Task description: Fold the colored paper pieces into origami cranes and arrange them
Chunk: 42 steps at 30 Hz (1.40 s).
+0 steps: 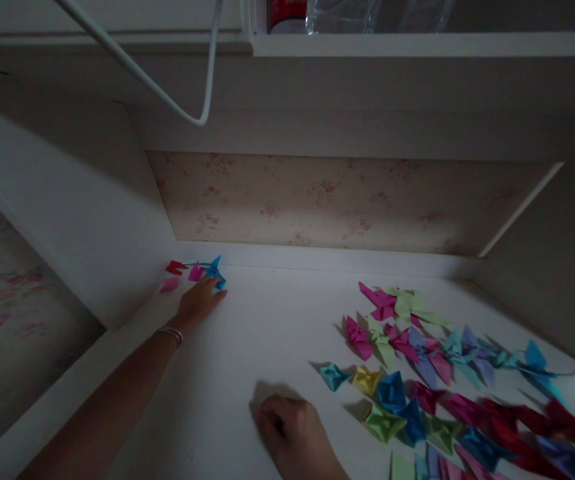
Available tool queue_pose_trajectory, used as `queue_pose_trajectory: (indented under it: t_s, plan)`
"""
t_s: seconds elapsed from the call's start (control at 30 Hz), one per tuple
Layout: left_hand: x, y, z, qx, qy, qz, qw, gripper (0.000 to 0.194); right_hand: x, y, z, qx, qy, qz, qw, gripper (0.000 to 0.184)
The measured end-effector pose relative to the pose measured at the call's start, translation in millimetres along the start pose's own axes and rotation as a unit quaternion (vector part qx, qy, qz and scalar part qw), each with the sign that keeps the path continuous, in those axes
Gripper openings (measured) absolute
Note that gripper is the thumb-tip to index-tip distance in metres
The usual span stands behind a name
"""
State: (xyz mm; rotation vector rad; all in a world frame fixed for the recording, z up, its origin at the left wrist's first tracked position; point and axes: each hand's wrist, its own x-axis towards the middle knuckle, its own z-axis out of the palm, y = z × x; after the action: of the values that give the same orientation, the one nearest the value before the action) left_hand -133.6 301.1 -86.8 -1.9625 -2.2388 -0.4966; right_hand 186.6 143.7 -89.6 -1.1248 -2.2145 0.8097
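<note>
My left hand (201, 301) reaches to the far left corner of the white surface, its fingers and thumb at a blue folded paper crane (214, 269). Part of that crane is hidden behind the fingers. Just left of it lie a magenta folded paper piece (196, 271), a red folded piece (176, 267) and a pink paper piece (169, 285). Nearer to me, my right hand (291, 427) rests curled into a fist on the surface, left of the green folded paper piece (383, 423); nothing shows in it.
Rows of colourful folded paper pieces (420, 347) cover the right side of the white surface (267, 320). A white cable (167, 100) hangs down at upper left. Overhead runs a shelf edge (417, 44) with a red can (287, 15) and clear plastic on it. Panels close both sides.
</note>
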Motion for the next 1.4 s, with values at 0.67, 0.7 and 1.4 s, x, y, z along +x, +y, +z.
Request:
queue_pose_trajectory:
  t_s: [0.67, 0.7, 1.4]
  plan:
    - [-102, 109, -42.8, -0.357, -0.095, -0.002, 0.929, 0.036, -5, 1, -2, 0.203, 0.08, 0.008, 0.976, 0.02]
    - [-116, 119, -49.6, -0.385, -0.118, -0.001, 0.915, 0.035, -4, 3, -2, 0.259, 0.093, 0.039, 0.961, 0.027]
    - [-174, 162, -49.1, -0.668, -0.133, -0.063, 0.729, 0.038, 3, 8, -28, 0.535, 0.203, 0.136, 0.809, 0.035]
